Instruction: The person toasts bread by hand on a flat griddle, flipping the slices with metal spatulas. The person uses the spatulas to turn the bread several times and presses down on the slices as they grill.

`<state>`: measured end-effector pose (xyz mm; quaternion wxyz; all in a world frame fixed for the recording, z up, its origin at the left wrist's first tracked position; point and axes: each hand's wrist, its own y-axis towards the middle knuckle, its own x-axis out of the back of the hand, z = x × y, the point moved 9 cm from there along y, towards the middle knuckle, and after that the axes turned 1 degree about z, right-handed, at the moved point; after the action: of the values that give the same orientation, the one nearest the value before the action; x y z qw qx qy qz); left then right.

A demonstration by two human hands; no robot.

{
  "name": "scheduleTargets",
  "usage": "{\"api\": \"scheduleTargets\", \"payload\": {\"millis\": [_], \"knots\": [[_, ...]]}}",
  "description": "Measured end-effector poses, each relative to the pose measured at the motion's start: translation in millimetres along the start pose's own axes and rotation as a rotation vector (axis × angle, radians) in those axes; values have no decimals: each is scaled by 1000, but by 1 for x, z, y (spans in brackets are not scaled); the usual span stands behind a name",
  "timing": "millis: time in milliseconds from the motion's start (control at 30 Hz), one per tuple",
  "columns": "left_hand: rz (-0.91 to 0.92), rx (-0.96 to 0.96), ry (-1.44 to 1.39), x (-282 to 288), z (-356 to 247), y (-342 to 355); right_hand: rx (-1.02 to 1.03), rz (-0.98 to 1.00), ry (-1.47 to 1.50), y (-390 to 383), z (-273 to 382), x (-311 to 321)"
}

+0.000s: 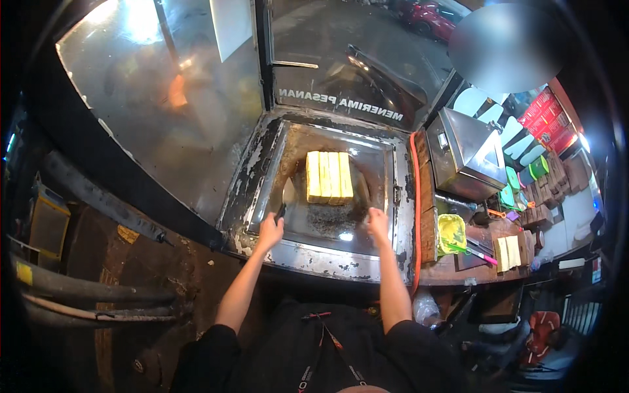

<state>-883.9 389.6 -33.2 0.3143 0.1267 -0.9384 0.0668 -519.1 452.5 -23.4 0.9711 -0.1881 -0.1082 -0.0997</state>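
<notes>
Several long yellow bread blocks (329,177) lie side by side on a flat metal griddle (327,236), with dark browned residue around them. My left hand (270,231), at the griddle's near left, is closed round the black handle of a spatula (287,193). Its pale metal blade points away from me, just left of the bread and apart from it. My right hand (377,224) is closed above the griddle's right side, near the bread's front right corner. What it grips is too dark and blurred to make out.
An orange hose (417,196) runs along the griddle's right side. Beyond it stand a steel box (466,154), a yellow-smeared tub (452,234) with a green-handled tool, and more yellow bread (508,254) on the wooden counter. Glass panels (164,111) rise behind and to the left.
</notes>
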Motion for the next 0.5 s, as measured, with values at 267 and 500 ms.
{"api": "scheduleTargets", "payload": {"millis": [267,500], "knots": [[245,-167,251,8,-38,78,30,189,-76,-73,-37,-53],[450,29,-206,-37,-10,-36,-11,-122,-147,-135,-45,69]]}}
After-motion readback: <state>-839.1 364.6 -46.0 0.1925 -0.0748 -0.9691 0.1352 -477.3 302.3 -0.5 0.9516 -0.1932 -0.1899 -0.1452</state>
